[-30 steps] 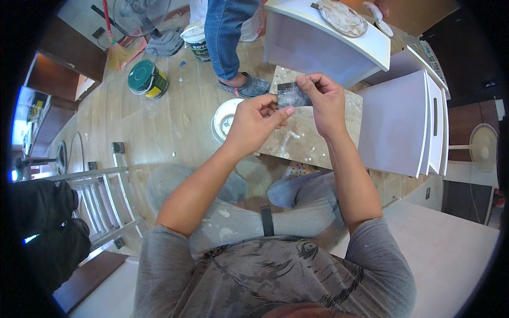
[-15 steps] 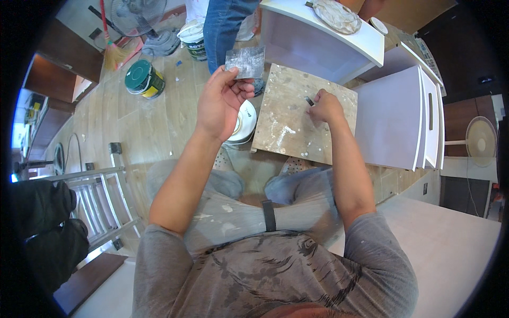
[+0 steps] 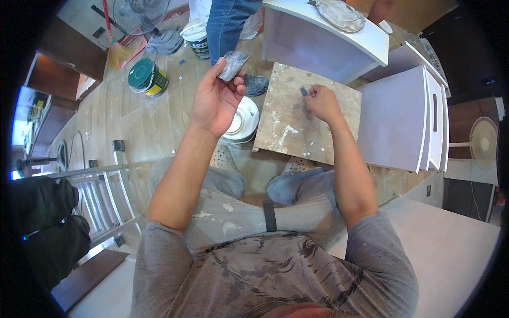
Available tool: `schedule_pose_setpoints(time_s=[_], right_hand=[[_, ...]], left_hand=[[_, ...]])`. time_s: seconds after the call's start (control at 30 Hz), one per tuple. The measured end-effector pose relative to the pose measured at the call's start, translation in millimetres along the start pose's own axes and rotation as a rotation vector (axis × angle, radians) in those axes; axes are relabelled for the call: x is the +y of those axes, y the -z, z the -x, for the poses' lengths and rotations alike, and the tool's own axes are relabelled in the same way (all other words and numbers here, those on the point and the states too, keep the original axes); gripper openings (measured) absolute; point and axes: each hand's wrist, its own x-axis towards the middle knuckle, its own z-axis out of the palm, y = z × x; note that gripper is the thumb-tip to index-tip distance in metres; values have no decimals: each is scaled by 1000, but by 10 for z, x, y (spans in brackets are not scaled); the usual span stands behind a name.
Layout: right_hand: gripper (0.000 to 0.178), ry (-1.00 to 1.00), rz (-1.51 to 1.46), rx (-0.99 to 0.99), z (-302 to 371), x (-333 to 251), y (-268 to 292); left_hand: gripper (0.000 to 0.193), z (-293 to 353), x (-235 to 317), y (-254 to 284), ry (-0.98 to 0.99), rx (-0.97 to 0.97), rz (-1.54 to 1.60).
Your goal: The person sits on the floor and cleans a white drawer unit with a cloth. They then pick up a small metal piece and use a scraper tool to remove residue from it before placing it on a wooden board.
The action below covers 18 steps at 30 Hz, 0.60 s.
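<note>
My left hand point(image 3: 213, 106) is raised at centre left. Its thumb and fingers pinch a flat grey square sheet point(image 3: 234, 64) with whitish smears; I cannot make out its material. My right hand point(image 3: 324, 104) is closed over the far part of a paint-spotted wooden board point(image 3: 281, 116). From its fingertips a small dark flat piece point(image 3: 304, 91) sticks out to the left, at or just above the board; contact is not clear. A white round container point(image 3: 247, 112) stands just left of the board, below my left hand.
White cabinet pieces point(image 3: 389, 116) stand right of the board and beyond it. A person's jeans leg point(image 3: 225, 32) is just past my left hand. A green-lidded bucket point(image 3: 142, 74), a fan point(image 3: 159, 37) and an aluminium ladder point(image 3: 108, 196) are at left.
The grey sheet has tilted and turned in my left hand, which has moved slightly left and lower. My right hand and the dark piece have shifted a little away from me and to the left.
</note>
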Motion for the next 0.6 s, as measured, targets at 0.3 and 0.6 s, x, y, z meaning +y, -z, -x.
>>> schedule_pose_setpoints(time_s=[0.3,0.6], right_hand=[[7,265,-990,-489,814,-888,121],[17,291,-1035,-576,1005,-1071,0]], left_hand=[[26,27,-4,155,39,103,-83],[18,-7,-148,198,25,131,-167]])
